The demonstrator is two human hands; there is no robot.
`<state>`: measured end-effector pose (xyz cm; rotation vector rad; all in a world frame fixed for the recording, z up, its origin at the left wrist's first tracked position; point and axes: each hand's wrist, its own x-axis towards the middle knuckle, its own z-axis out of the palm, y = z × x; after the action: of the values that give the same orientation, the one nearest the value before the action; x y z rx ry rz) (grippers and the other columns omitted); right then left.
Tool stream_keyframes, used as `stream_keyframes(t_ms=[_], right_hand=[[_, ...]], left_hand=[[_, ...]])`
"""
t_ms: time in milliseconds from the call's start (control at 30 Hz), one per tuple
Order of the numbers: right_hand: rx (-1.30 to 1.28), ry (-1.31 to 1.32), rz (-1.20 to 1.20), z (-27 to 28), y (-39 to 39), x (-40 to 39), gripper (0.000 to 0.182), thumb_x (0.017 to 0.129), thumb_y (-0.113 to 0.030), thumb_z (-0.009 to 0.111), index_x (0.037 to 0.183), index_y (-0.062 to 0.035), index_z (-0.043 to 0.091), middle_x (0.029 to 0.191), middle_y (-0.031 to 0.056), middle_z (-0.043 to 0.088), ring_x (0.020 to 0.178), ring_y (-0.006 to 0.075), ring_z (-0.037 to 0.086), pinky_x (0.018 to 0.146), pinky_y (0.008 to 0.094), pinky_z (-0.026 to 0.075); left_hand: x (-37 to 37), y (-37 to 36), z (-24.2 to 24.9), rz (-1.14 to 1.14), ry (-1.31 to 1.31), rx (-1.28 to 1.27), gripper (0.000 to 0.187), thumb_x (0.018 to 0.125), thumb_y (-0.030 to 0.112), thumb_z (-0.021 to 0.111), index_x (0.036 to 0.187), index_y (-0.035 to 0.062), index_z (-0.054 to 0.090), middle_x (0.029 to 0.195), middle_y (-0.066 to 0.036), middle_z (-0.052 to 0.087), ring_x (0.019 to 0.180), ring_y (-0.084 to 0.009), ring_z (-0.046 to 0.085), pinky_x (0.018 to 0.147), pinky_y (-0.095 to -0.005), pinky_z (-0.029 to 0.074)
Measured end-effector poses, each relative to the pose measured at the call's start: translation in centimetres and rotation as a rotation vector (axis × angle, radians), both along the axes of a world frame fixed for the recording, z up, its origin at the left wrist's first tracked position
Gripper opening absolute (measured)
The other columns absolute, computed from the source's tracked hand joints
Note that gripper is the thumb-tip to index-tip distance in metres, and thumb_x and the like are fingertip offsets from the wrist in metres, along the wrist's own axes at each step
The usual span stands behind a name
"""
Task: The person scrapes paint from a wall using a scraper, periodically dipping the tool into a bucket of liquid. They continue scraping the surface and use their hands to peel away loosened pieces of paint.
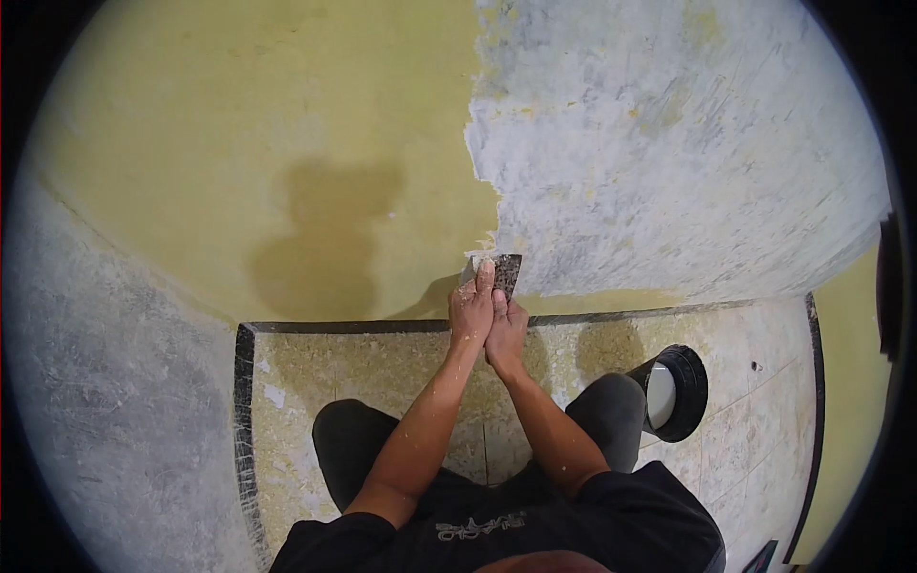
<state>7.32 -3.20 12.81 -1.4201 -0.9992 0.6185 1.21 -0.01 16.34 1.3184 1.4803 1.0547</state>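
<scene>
A paint scraper (510,273) with a dark, speckled, flat blade rests against the wall, low down, where the yellow paint (382,115) meets the bared whitish plaster (611,172). My right hand (506,329) is closed around it from below; the handle is hidden in the grip. Alongside, my left hand (470,304) grips it too, its thumb stretched up by the blade and dusted with flakes. Curled scraps of loose paint (482,250) hang at the ragged edge just above the blade.
A black bucket (694,393) with whitish liquid stands right of my right knee. Paint flakes (296,368) litter the tiled floor between my legs and the wall. A black skirting strip (363,327) runs along the wall's foot. A grey wall (105,363) closes the left side.
</scene>
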Motion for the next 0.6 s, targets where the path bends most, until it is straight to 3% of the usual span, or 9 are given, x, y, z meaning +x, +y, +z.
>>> stream_keyframes(t_ms=[100, 200, 267, 300, 333, 433, 500, 533, 600], right_hand=[[-0.126, 0.005, 0.018, 0.6, -0.8, 0.2, 0.049, 0.095, -0.035, 0.046, 0.08, 0.0105, 0.055, 0.062, 0.0232, 0.052, 0.056, 0.022, 0.043, 0.058, 0.0399, 0.042], [-0.137, -0.066, 0.003, 0.6, -1.0, 0.6, 0.048, 0.095, -0.034, 0.047, 0.08, 0.0105, 0.056, 0.061, 0.0227, 0.053, 0.056, 0.0218, 0.044, 0.059, 0.0401, 0.042], [-0.128, -0.062, 0.035, 1.6, -0.4, 0.8, 0.048, 0.095, -0.035, 0.046, 0.081, 0.0095, 0.057, 0.062, 0.0232, 0.053, 0.057, 0.0221, 0.045, 0.06, 0.0394, 0.043], [-0.123, -0.061, 0.034, 1.5, -0.2, 0.8, 0.048, 0.095, -0.036, 0.046, 0.082, 0.0089, 0.057, 0.063, 0.0237, 0.054, 0.058, 0.0223, 0.047, 0.061, 0.0388, 0.043], [-0.121, -0.06, 0.033, 1.4, -0.2, 0.8, 0.048, 0.095, -0.036, 0.046, 0.082, 0.0089, 0.057, 0.063, 0.0237, 0.054, 0.058, 0.0223, 0.047, 0.061, 0.0388, 0.043], [-0.045, -0.049, 0.024, 2.7, 0.1, 0.5, 0.049, 0.095, -0.036, 0.045, 0.082, 0.0092, 0.057, 0.065, 0.0238, 0.055, 0.059, 0.0211, 0.048, 0.062, 0.0385, 0.044], [0.059, -0.084, 0.058, 4.9, 0.7, 0.8, 0.05, 0.096, -0.037, 0.044, 0.08, 0.0092, 0.055, 0.064, 0.0235, 0.053, 0.06, 0.0191, 0.046, 0.06, 0.0393, 0.043], [0.048, -0.085, 0.056, 4.7, 0.2, 0.8, 0.05, 0.096, -0.037, 0.044, 0.08, 0.0092, 0.055, 0.064, 0.0235, 0.053, 0.06, 0.0191, 0.046, 0.06, 0.0393, 0.043], [0.035, -0.118, 0.011, 5.2, 0.8, 0.4, 0.052, 0.095, -0.038, 0.047, 0.068, 0.0071, 0.05, 0.057, 0.0082, 0.049, 0.06, 0.013, 0.04, 0.054, 0.0353, 0.039]], left_hand=[[0.1, 0.0, -0.8, -0.011, -0.043, -0.087, 0.058, 0.092, 0.052, 0.043, 0.09, -0.0021, 0.064, 0.073, -0.024, 0.061, 0.066, -0.0314, 0.056, 0.067, -0.0391, 0.044], [0.3, -0.3, -1.2, 0.003, 0.05, 0.059, 0.059, 0.092, 0.052, 0.045, 0.088, -0.0039, 0.064, 0.07, -0.019, 0.062, 0.065, -0.0228, 0.055, 0.065, -0.0374, 0.044], [0.7, -0.1, 0.1, 0.057, -0.166, -0.014, 0.059, 0.092, 0.05, 0.047, 0.084, -0.0054, 0.064, 0.067, -0.014, 0.062, 0.065, -0.0165, 0.053, 0.064, -0.0356, 0.044], [1.3, -0.2, 0.3, 0.111, -0.257, 0.044, 0.063, 0.093, 0.05, 0.044, 0.071, -0.0072, 0.058, 0.053, -0.009, 0.047, 0.055, -0.014, 0.041, 0.055, -0.0352, 0.038], [1.2, -0.2, 0.3, 0.11, -0.256, 0.046, 0.063, 0.093, 0.05, 0.044, 0.071, -0.0072, 0.058, 0.053, -0.009, 0.047, 0.055, -0.014, 0.041, 0.055, -0.0352, 0.038], [0.9, 0.3, 0.6, 0.092, -0.211, 0.03, 0.06, 0.094, 0.048, 0.044, 0.072, -0.0063, 0.059, 0.055, -0.015, 0.052, 0.053, -0.0203, 0.048, 0.055, -0.0364, 0.04], [1.0, 1.4, 1.1, 0.088, 0.022, 0.434, 0.057, 0.093, 0.045, 0.045, 0.073, -0.0056, 0.06, 0.063, -0.023, 0.057, 0.058, -0.0335, 0.056, 0.058, -0.039, 0.041], [0.9, 0.9, 1.0, 0.085, 0.02, 0.423, 0.057, 0.093, 0.045, 0.045, 0.073, -0.0056, 0.06, 0.063, -0.023, 0.057, 0.058, -0.0335, 0.056, 0.058, -0.039, 0.041], [0.5, 1.3, 1.8, 0.065, 0.01, 0.39, 0.054, 0.093, 0.044, 0.045, 0.078, -0.0049, 0.061, 0.071, -0.027, 0.057, 0.067, -0.0415, 0.057, 0.06, -0.0418, 0.042]])
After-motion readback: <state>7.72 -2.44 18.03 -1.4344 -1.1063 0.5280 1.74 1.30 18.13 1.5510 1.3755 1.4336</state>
